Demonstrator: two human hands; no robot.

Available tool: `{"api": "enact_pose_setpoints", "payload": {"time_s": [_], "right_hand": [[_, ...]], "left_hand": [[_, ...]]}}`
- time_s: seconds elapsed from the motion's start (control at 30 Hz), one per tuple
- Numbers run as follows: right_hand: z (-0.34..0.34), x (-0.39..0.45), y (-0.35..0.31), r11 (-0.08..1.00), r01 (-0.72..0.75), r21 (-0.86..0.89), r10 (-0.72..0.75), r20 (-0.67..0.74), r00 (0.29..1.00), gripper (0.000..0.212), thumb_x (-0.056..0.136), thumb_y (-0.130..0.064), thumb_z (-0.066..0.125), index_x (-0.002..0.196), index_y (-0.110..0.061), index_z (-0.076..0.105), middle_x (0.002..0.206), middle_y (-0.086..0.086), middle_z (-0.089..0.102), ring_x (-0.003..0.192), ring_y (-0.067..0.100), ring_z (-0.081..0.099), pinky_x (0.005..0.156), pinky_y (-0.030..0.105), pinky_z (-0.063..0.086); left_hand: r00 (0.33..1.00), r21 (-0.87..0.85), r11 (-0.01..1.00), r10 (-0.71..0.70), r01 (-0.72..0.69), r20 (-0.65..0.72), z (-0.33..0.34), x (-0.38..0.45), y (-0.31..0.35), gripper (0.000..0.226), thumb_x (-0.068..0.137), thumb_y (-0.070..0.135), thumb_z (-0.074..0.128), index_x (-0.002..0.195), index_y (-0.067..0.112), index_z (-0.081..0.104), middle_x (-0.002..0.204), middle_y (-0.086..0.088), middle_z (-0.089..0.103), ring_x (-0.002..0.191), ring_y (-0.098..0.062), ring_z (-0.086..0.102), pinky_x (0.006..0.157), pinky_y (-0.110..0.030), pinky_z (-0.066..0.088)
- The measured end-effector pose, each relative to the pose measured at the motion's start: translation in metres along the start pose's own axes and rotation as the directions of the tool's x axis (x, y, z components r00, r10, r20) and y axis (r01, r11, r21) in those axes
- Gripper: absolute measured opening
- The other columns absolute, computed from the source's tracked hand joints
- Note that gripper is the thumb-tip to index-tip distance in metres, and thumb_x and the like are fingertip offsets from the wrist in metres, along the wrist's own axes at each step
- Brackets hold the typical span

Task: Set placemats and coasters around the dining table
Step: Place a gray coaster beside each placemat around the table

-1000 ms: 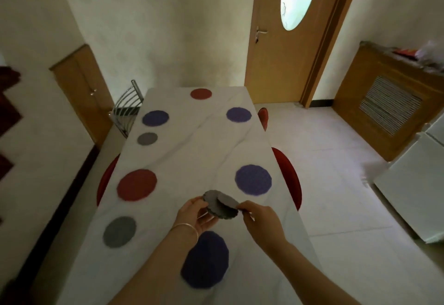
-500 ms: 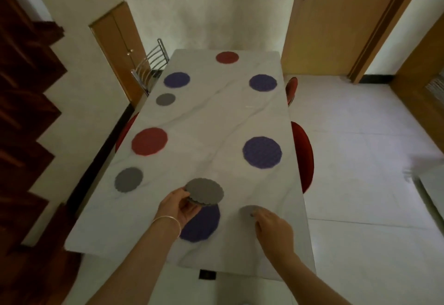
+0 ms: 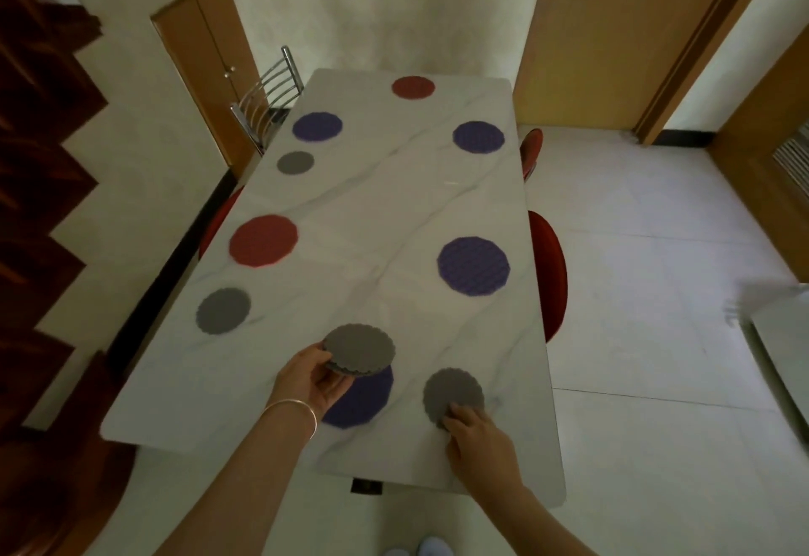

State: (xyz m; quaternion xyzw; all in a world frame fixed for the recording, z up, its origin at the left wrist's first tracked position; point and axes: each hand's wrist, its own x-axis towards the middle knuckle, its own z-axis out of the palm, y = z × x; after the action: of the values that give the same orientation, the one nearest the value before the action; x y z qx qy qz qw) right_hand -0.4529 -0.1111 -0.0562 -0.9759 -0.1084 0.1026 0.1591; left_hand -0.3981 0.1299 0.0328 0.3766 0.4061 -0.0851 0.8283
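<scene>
Near the bench's [image 3: 350, 214] near edge, the left hand [image 3: 306, 380] held its grip clamped on stacked grey coasters [image 3: 360, 349] above a purple placemat [image 3: 361, 400], while the right hand's [image 3: 479, 441] straight fingertips pressed one grey coaster [image 3: 452, 391] flat beside red chairs [image 3: 553, 275].

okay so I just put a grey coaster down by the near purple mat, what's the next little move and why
Probably lift the right hand off the grey coaster and take another from the stack in the left hand. The coaster already lies flat on the table beside the near purple mat, while the two purple mats along the right edge have no coaster.
</scene>
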Motion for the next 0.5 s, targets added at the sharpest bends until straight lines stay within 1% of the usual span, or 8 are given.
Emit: {"api": "enact_pose_setpoints", "payload": {"time_s": [0.07, 0.13, 0.23, 0.3, 0.37, 0.43, 0.5], "right_hand": [[0.002, -0.001, 0.0, 1.0, 0.01, -0.002, -0.01, 0.012, 1.0, 0.038, 0.09, -0.021, 0.046, 0.127, -0.025, 0.056, 0.142, -0.008, 0.045, 0.127, 0.014, 0.043, 0.09, 0.027, 0.051], [0.0, 0.0, 0.001, 1.0, 0.02, 0.021, -0.02, 0.009, 1.0, 0.038, 0.091, -0.02, 0.045, 0.127, -0.026, 0.055, 0.142, -0.009, 0.045, 0.127, 0.013, 0.042, 0.092, 0.025, 0.049], [-0.008, 0.002, 0.006, 0.995, 0.011, 0.102, -0.008, -0.022, 1.0, 0.032, 0.093, -0.022, 0.048, 0.123, -0.027, 0.058, 0.135, -0.01, 0.05, 0.121, 0.01, 0.047, 0.094, 0.021, 0.045], [-0.02, 0.007, 0.007, 0.985, -0.016, 0.174, 0.03, -0.077, 0.997, 0.026, 0.091, -0.023, 0.055, 0.116, -0.026, 0.061, 0.129, -0.005, 0.056, 0.114, 0.012, 0.053, 0.096, 0.022, 0.044], [-0.035, 0.014, 0.005, 0.971, -0.031, 0.236, 0.069, -0.152, 0.986, 0.026, 0.088, -0.023, 0.061, 0.113, -0.023, 0.061, 0.125, 0.0, 0.059, 0.109, 0.015, 0.056, 0.095, 0.025, 0.045], [-0.052, 0.024, -0.001, 0.961, -0.015, 0.277, 0.079, -0.223, 0.972, 0.031, 0.088, -0.025, 0.06, 0.119, -0.021, 0.058, 0.127, 0.001, 0.058, 0.111, 0.015, 0.055, 0.096, 0.026, 0.044], [-0.072, 0.034, -0.012, 0.953, 0.033, 0.3, 0.058, -0.29, 0.955, 0.032, 0.092, -0.03, 0.055, 0.124, -0.026, 0.055, 0.131, -0.003, 0.055, 0.116, 0.011, 0.052, 0.1, 0.025, 0.042]], "left_hand": [[1.0, 0.009, 1.0, -0.01, 0.01, 0.002, 0.002, -0.001, -0.003, 0.016, 0.088, -0.002, 0.048, 0.091, 0.003, 0.063, 0.09, -0.018, 0.066, 0.083, -0.031, 0.063, 0.046, -0.032, 0.058], [1.0, 0.018, 1.0, -0.019, 0.019, 0.001, 0.002, 0.0, -0.004, 0.016, 0.088, -0.002, 0.048, 0.091, 0.004, 0.063, 0.091, -0.018, 0.065, 0.083, -0.032, 0.062, 0.046, -0.033, 0.058], [1.0, 0.013, 1.0, -0.024, 0.024, 0.007, 0.004, 0.002, -0.002, 0.017, 0.088, -0.002, 0.049, 0.094, 0.003, 0.063, 0.092, -0.019, 0.066, 0.085, -0.032, 0.063, 0.047, -0.033, 0.058], [0.999, 0.002, 1.0, -0.028, 0.028, 0.029, 0.008, 0.004, -0.001, 0.022, 0.089, -0.001, 0.047, 0.105, 0.001, 0.061, 0.096, -0.019, 0.065, 0.086, -0.032, 0.062, 0.048, -0.035, 0.059], [0.997, 0.005, 1.0, -0.026, 0.026, 0.067, 0.017, 0.006, 0.0, 0.029, 0.089, -0.001, 0.046, 0.116, 0.0, 0.057, 0.105, -0.022, 0.063, 0.087, -0.033, 0.062, 0.051, -0.037, 0.06], [0.993, 0.036, 0.999, -0.022, 0.018, 0.119, 0.032, 0.007, -0.001, 0.034, 0.09, -0.001, 0.045, 0.123, -0.002, 0.054, 0.109, -0.023, 0.062, 0.088, -0.034, 0.061, 0.055, -0.038, 0.06], [0.987, 0.073, 0.997, -0.021, 0.009, 0.159, 0.05, 0.007, -0.004, 0.037, 0.089, -0.002, 0.045, 0.126, -0.003, 0.052, 0.107, -0.024, 0.062, 0.089, -0.036, 0.061, 0.059, -0.04, 0.06]]}}
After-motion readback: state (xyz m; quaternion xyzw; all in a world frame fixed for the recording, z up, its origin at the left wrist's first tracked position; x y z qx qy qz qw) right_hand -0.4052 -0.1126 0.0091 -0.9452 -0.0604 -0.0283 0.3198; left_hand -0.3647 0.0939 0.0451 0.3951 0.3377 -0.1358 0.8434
